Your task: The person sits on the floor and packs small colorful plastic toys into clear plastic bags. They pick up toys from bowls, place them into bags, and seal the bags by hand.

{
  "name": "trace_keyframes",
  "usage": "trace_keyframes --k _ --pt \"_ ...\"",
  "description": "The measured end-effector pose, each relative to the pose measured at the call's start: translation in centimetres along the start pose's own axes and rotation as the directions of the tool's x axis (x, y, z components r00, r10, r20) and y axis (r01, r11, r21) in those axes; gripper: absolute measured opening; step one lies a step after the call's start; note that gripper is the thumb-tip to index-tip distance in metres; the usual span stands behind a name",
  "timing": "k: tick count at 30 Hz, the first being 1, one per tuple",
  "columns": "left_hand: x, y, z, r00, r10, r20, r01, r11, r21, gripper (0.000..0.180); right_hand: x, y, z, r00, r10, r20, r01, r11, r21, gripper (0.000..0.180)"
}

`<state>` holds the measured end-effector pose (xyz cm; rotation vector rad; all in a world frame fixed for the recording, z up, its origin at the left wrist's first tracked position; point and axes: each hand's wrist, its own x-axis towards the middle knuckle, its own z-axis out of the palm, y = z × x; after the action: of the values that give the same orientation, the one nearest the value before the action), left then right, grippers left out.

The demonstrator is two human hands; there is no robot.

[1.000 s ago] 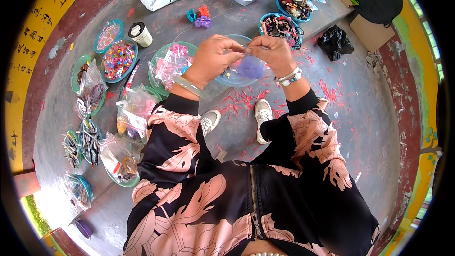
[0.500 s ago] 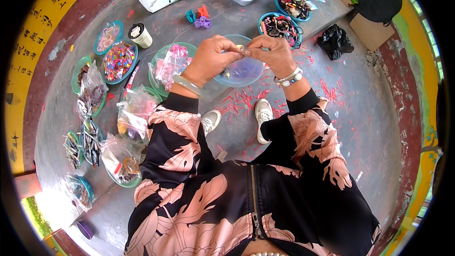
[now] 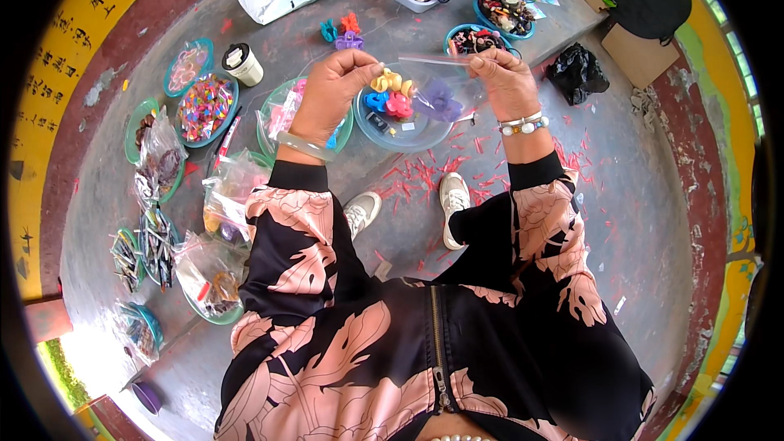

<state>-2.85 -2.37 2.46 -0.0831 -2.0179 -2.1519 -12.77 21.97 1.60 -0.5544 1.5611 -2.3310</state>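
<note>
Hands pinch a clear bag's top edge (image 3: pixel 433 58), left hand (image 3: pixel 331 90) and right hand (image 3: pixel 502 82) apart; keeping it taut above the bowl (image 3: pixel 392 135) probably helps.

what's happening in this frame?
A seated person holds a clear plastic bag stretched between the left hand and right hand, above a clear bowl. Small flower-shaped hair clips, yellow, blue, pink and purple, show through the bag. Dishes of beads and filled bags lie around on the floor.

floor (image 3: pixel 621 196): grey concrete, red paint flecks | rim: maroon band, yellow wall (image 3: pixel 57 73) | light: bright daylight
</note>
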Motion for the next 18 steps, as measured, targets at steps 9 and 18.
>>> trace_keyframes --k 9,18 --pt "0.5 -0.5 2.2 0.978 -0.195 0.067 0.207 0.925 -0.319 0.031 0.2 0.4 0.2 0.999 0.013 0.049 -0.017 0.997 0.081 0.008" --pt "0.4 -0.2 2.3 0.976 -0.162 0.144 0.210 0.875 -0.436 0.011 -0.1 0.5 1.5 0.998 0.048 0.051 -0.058 0.974 0.219 0.007"
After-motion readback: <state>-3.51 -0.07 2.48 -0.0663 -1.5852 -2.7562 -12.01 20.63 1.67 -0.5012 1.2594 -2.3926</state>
